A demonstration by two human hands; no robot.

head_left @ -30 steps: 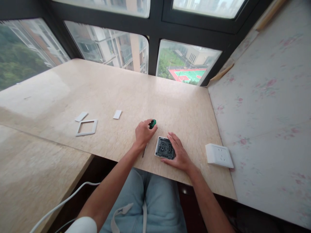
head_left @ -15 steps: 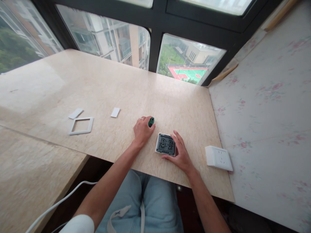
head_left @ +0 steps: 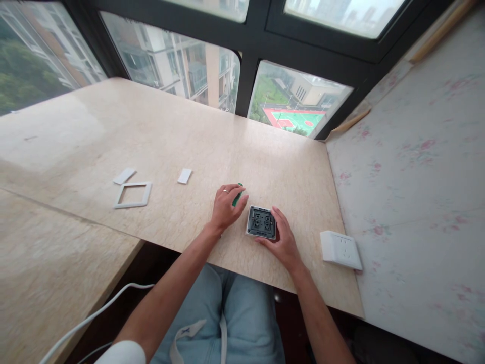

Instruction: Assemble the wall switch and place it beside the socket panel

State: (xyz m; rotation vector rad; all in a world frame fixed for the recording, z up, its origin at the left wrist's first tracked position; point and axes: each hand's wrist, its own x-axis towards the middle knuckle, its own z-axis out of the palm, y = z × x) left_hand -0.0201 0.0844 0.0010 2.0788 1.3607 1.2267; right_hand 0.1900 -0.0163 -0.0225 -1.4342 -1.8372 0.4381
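Note:
My left hand [head_left: 226,206], with a ring on one finger, is closed around a small green object [head_left: 237,198], partly hidden by the fingers. Just right of it is a square switch module [head_left: 261,222] with a dark inner face and a white rim. My right hand [head_left: 282,237] grips the module's right side, thumb at the lower edge and fingers at the upper right corner. To the left on the stone surface lie a white rectangular frame [head_left: 133,205], a white plate [head_left: 125,176] touching its top edge, and another small white plate [head_left: 185,176].
The stone counter [head_left: 212,146] runs up to dark-framed windows. A white socket box [head_left: 341,250] stands at the right against the papered wall [head_left: 413,202]. A white cable [head_left: 94,314] hangs at the lower left, beside the counter edge.
The view has shifted slightly. The green object has turned in my left hand, showing more of its length. The module is tilted a little, with my right hand still on it.

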